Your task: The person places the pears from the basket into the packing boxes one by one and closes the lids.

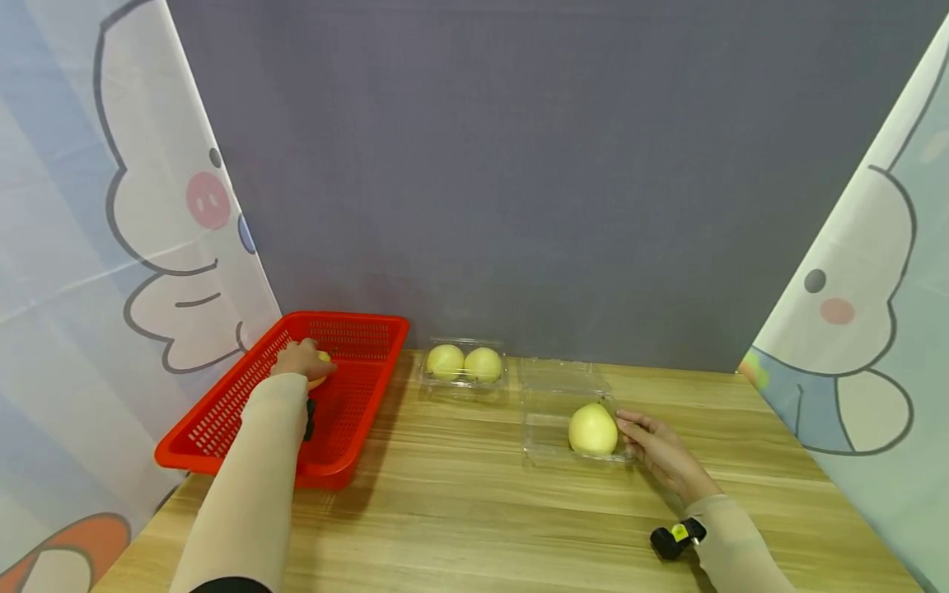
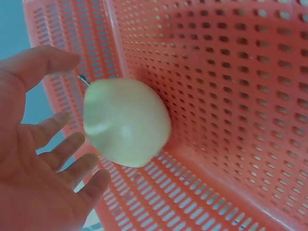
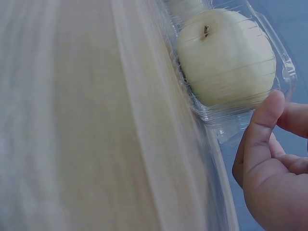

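Inside the red plastic basket (image 1: 354,451), my left hand (image 1: 298,359) reaches over a pale yellow pear (image 2: 127,122). Its fingers are spread and loosely bent beside the fruit, and a gap shows between them and the pear in the left wrist view. My right hand (image 1: 662,453) pinches the right edge of a clear plastic clamshell box (image 1: 544,434) between thumb and fingers. That box's lid (image 1: 561,376) is folded back. One pear (image 1: 593,429) sits in its right half, with the stem pointing up.
Behind and left of the open box stands a closed clear box (image 1: 464,383) holding two pears. The wooden table (image 1: 445,527) meets a grey cloth backdrop (image 1: 489,181). Printed curtains (image 1: 67,329) flank both sides.
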A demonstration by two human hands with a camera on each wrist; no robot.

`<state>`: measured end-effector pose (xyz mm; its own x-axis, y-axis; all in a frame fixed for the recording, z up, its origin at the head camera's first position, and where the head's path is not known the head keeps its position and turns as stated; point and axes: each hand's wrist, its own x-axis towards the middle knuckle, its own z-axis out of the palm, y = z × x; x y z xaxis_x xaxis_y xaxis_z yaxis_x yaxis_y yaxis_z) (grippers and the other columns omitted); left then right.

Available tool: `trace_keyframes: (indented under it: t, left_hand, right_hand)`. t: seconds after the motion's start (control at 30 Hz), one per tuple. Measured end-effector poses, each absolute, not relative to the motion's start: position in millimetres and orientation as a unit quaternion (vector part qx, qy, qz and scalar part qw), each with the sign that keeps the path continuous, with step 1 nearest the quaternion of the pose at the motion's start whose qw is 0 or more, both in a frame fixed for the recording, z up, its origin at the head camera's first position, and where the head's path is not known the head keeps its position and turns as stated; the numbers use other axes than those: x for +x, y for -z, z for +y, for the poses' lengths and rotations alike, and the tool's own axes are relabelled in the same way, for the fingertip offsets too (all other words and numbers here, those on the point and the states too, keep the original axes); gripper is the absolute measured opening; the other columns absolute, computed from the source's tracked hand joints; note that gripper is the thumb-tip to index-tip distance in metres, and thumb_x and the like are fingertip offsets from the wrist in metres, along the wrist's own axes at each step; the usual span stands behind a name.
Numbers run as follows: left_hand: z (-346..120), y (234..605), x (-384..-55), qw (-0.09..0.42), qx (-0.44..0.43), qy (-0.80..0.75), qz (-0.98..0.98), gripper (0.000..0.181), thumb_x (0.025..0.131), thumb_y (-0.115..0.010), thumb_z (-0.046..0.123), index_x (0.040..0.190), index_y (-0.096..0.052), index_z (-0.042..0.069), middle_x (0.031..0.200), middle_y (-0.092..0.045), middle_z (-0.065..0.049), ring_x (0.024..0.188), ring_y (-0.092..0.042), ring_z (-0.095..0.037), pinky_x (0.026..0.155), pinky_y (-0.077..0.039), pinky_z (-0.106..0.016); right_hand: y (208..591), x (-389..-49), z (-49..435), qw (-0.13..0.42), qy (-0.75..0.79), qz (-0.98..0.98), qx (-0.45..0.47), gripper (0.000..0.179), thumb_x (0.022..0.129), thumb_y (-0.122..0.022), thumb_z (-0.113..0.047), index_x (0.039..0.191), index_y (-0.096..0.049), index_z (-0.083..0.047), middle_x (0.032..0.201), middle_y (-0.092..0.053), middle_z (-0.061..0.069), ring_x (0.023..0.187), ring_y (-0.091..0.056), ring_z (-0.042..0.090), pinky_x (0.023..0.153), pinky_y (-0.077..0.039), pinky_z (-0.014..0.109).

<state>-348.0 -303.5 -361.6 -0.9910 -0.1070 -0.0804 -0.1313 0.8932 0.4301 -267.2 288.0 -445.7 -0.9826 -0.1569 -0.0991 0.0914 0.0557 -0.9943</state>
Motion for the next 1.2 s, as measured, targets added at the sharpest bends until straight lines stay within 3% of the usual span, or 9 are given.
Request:
trace_keyframes:
  t: [0.23, 0.43, 0.73, 1.2]
  left_hand:
    - [-309.2, 364.2, -342.9, 0.055, -0.065, -0.23, 0.969, 0.081, 0.087, -0.068, 0.029, 0.145, -0.031, -0.014, 0.138, -0.033, -0.041, 0.119, -0.036, -0.055, 0.099, -0.038, -0.067]
    - [-312.5, 374.7, -348.6, 0.05, -0.062, -0.207, 0.975, 0.086, 0.084, -0.069, 0.026, 0.147, -0.028, -0.014, 0.143, -0.028, -0.041, 0.122, -0.036, -0.057, 0.099, -0.036, -0.071]
    - [-317.4, 382.9, -356.0, 0.011, -0.062, -0.197, 0.978, 0.079, 0.075, -0.076, 0.021, 0.141, -0.041, -0.007, 0.121, -0.04, -0.034, 0.099, -0.05, -0.051, 0.085, -0.046, -0.068]
    - [-327.1, 380.9, -351.8, 0.019, -0.028, -0.173, 0.984, 0.07, 0.075, -0.078, 0.016, 0.135, -0.049, -0.005, 0.121, -0.05, -0.033, 0.094, -0.055, -0.048, 0.08, -0.051, -0.062]
  right_hand:
    - [446.6, -267.9, 287.1, 0.094, 0.684, 0.723, -0.024, 0.058, 0.107, -0.05, -0.017, 0.148, -0.025, 0.015, 0.109, -0.051, 0.004, 0.088, -0.051, 0.008, 0.07, -0.05, 0.019]
    - [446.8, -267.2, 285.5, 0.091, 0.692, 0.716, -0.022, 0.057, 0.106, -0.051, -0.016, 0.148, -0.026, 0.015, 0.107, -0.052, 0.003, 0.086, -0.051, 0.008, 0.069, -0.05, 0.019]
    - [447.2, -266.8, 286.0, 0.089, 0.691, 0.717, -0.019, 0.058, 0.106, -0.051, -0.017, 0.148, -0.026, 0.014, 0.108, -0.052, 0.004, 0.086, -0.052, 0.009, 0.069, -0.05, 0.019]
    - [446.4, -267.4, 287.4, 0.089, 0.691, 0.718, -0.019, 0.057, 0.106, -0.052, -0.017, 0.148, -0.028, 0.014, 0.108, -0.052, 0.004, 0.087, -0.052, 0.008, 0.07, -0.051, 0.019]
